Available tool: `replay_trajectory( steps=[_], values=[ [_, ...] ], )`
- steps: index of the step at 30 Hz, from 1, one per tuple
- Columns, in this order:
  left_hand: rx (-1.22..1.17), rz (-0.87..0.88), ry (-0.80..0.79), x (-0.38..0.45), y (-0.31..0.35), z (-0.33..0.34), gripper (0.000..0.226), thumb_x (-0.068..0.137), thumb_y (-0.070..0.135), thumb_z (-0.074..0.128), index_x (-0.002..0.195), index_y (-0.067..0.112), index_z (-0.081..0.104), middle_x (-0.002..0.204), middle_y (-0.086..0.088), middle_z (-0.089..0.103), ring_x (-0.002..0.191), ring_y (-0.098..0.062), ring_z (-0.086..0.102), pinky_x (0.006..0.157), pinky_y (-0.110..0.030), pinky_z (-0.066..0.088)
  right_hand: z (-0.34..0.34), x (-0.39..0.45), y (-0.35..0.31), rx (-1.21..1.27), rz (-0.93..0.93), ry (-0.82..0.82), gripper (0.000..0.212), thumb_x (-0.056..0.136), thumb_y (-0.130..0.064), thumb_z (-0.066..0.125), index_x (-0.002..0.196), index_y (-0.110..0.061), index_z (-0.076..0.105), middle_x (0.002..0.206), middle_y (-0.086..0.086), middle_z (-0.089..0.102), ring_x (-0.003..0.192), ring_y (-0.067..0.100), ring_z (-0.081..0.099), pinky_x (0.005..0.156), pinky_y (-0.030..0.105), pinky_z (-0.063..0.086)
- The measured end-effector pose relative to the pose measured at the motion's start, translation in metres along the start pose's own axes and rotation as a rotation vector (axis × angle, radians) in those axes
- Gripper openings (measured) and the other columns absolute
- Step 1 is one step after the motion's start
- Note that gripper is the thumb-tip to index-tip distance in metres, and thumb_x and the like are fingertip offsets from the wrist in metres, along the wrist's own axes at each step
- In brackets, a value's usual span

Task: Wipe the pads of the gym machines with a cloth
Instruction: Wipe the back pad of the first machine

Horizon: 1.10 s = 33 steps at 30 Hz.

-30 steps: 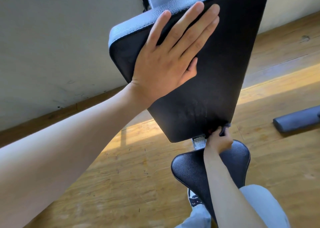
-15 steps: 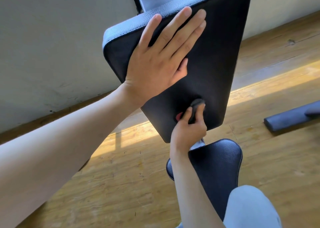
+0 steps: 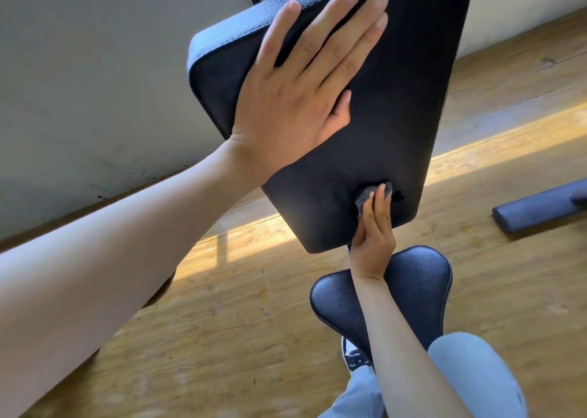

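- Your left hand [image 3: 295, 100] lies flat on the upper part of the back pad [image 3: 397, 115], fingers [image 3: 346, 36] straight and only slightly fanned, the thumb tucked along the palm; it presses the pad and grips nothing.
- Your right hand [image 3: 373, 243] reaches up from below; its fingers [image 3: 378, 208] are held together and press a small grey cloth [image 3: 370, 193] against the pad's lower part.
- The cloth is bunched beneath and just beyond those fingertips, touching the pad close to its narrow lower end.
- Deciding relation: the unwiped stretch of the pad appears to lie above the right fingers, toward the left hand. The pad's long axis runs from that lower end up and away to the broad top edge, so the next stroke probably travels along it.
- The right hand is the one on the cloth; the left serves as a brace and may need to shift as the stroke climbs.
- Count: two hands, one cloth, one back pad, one seat pad [image 3: 419, 290] below the right wrist, and one further dark pad [image 3: 540, 209] lying on the wooden floor [image 3: 222, 338], well apart to the right.
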State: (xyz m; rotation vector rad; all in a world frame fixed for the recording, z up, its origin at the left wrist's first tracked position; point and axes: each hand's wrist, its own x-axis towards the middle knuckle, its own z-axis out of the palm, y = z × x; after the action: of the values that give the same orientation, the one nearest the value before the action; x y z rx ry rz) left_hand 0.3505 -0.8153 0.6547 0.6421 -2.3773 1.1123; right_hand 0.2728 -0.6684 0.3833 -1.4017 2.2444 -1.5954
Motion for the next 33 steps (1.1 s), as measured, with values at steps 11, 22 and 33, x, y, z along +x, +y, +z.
replay_trajectory(
  steps=[11, 22, 33],
  values=[
    [0.012, 0.005, 0.025, 0.001, 0.001, 0.001, 0.058, 0.098, 0.029, 0.048, 0.154, 0.017, 0.048, 0.157, 0.004, 0.048, 0.145, -0.017, 0.046, 0.115, -0.048, 0.043, -0.032, 0.02, -0.057, 0.151, 0.185, 0.135, 0.04, 0.095, 0.002, 0.065, 0.135, 0.002, 0.063, 0.144, 0.011, 0.058, 0.139, 0.016, 0.05, 0.113, 0.028, 0.044],
    [0.01, -0.002, 0.027, 0.001, 0.001, 0.001, 0.057, 0.097, 0.029, 0.049, 0.153, 0.017, 0.049, 0.156, 0.005, 0.05, 0.143, -0.017, 0.048, 0.114, -0.049, 0.044, -0.007, 0.014, -0.031, 0.069, -0.107, 0.059, 0.03, 0.095, 0.007, 0.064, 0.124, 0.002, 0.071, 0.136, 0.012, 0.065, 0.134, 0.039, 0.055, 0.118, 0.037, 0.04],
    [0.019, -0.006, 0.017, 0.001, 0.002, 0.001, 0.057, 0.097, 0.028, 0.048, 0.154, 0.019, 0.049, 0.156, 0.005, 0.049, 0.144, -0.017, 0.048, 0.115, -0.048, 0.042, -0.036, 0.013, -0.054, 0.105, -0.021, 0.102, 0.032, 0.091, 0.013, 0.069, 0.122, 0.005, 0.07, 0.134, 0.01, 0.064, 0.133, 0.036, 0.058, 0.104, 0.046, 0.054]
  ],
)
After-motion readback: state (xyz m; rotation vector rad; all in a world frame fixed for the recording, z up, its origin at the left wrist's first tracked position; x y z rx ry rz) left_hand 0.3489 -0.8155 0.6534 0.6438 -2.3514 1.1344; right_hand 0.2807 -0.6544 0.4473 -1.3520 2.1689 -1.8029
